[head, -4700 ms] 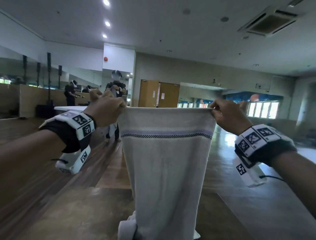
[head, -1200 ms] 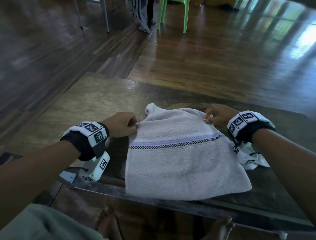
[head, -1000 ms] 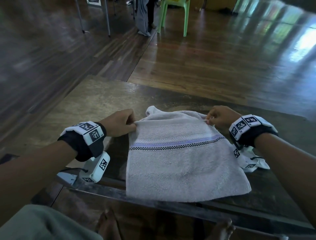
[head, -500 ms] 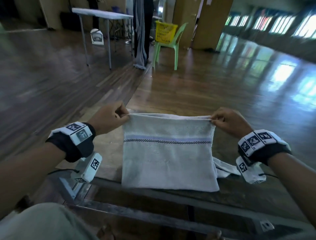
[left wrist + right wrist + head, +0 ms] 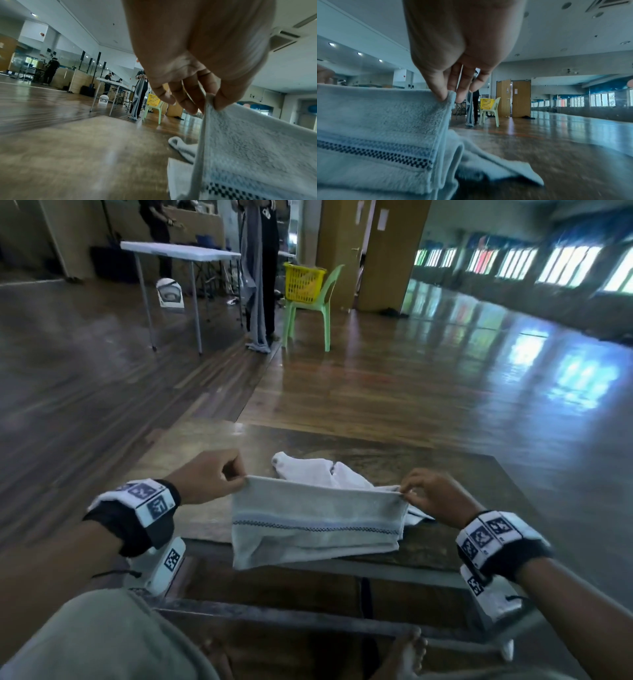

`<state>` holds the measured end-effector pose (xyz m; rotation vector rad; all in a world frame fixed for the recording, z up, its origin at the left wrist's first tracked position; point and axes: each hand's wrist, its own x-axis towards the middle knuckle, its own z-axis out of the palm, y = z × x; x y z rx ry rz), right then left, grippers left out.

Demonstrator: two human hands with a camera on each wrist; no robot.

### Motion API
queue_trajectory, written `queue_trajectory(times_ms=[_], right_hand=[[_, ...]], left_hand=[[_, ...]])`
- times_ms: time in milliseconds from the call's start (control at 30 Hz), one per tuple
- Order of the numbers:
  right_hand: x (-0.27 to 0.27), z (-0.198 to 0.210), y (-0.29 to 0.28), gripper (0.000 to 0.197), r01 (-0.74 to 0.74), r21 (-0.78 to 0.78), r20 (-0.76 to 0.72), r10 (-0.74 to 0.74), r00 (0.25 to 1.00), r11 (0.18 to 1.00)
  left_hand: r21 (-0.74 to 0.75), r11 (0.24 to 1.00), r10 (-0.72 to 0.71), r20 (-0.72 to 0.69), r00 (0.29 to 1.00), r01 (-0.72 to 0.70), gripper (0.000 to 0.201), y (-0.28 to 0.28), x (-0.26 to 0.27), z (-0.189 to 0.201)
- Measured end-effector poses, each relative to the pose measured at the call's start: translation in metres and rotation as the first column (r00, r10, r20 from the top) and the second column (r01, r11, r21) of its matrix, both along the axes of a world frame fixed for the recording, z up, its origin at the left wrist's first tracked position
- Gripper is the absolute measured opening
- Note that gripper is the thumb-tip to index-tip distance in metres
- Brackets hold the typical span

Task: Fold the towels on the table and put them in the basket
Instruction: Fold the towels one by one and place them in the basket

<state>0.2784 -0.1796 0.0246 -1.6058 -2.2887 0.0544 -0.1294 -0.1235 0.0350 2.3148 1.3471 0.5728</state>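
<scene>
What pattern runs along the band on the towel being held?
A dark checkered line under a pale blue stripe on the towel, clearest in the right wrist view.

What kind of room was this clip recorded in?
Probably a large multipurpose or dance hall, not a home: a wide glossy wooden floor, a long row of windows, and a folding table where another person stands. A yellow basket sits on a green plastic chair.

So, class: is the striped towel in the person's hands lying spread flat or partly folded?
Partly folded: the left hand and right hand pinch the striped towel by its raised top corners, doubled layers below.
</scene>
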Motion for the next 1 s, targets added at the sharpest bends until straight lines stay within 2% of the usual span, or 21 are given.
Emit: queue_trajectory(times_ms=[133,233,467,600,733,800,1000], right_hand=[[0.004,-0.044,-0.009,0.012,0.023,-0.091,0.039,-0.019,0.999,0.996],[0.007,-0.066,-0.014,0.015,-0.012,-0.143,0.065,0.022,0.998,0.99],[0.008,-0.07,-0.033,0.034,-0.041,-0.218,-0.008,0.041,0.999,0.975],[0.01,-0.069,-0.041,0.017,-0.025,-0.277,-0.139,-0.015,0.99,0.96],[0.004,-0.069,-0.04,0.002,-0.019,-0.295,-0.321,-0.081,0.943,0.955],[0.0,-0.069,-0.035,0.002,0.009,-0.29,-0.372,-0.121,0.92,0.957],[-0.007,-0.073,-0.013,0.008,0.209,-0.187,-0.283,-0.257,0.924,0.96]], left_hand=[[-0.064,0.998,-0.008,-0.051,0.999,0.005,0.01,-0.001,0.009,-0.044],[-0.101,0.995,-0.036,-0.082,0.996,0.027,0.014,-0.002,0.01,-0.068],[-0.165,0.986,-0.032,-0.084,0.996,0.017,0.011,-0.006,0.007,-0.088],[-0.149,0.989,-0.029,-0.046,0.999,0.022,0.011,-0.008,0.006,-0.092],[-0.129,0.992,-0.018,-0.031,0.999,0.013,0.011,-0.01,0.008,-0.094],[-0.122,0.993,-0.01,-0.03,0.999,0.007,0.011,-0.01,0.008,-0.094],[-0.107,0.994,0.008,0.005,1.0,-0.007,0.011,-0.007,0.004,-0.095]])
